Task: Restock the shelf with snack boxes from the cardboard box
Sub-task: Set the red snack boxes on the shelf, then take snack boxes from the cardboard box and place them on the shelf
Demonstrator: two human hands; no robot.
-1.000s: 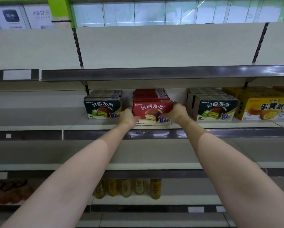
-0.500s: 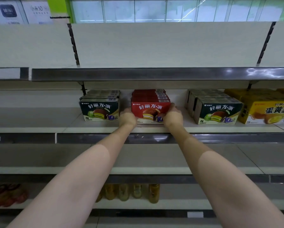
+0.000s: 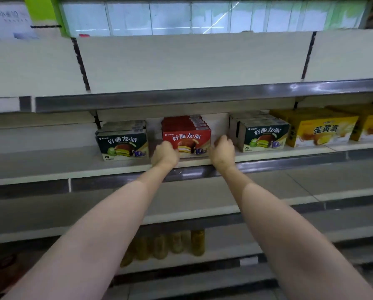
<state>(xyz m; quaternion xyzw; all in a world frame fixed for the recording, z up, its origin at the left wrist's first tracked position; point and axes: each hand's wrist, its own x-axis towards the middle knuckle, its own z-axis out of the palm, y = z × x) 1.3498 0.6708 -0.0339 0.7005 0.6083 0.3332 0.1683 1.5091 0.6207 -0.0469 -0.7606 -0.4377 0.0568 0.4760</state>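
While the left hand (image 3: 165, 154) curls against the red snack box (image 3: 186, 138) and the right hand (image 3: 222, 153) hangs loosely beside it — holding nothing — both seem to square the row on the shelf (image 3: 51, 167).

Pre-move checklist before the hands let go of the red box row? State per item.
1. Red snack box sits flat on the cream shelf board: ok.
2. Its printed face points outward: ok.
3. Gap to the dark green snack box on its left: ok.
4. Gap to the dark green box row on its right: ok.
5. Left hand and right hand off the box: cannot tell, fingers blurred at its lower corners.
6. Front face lined up with neighbours: cannot tell.
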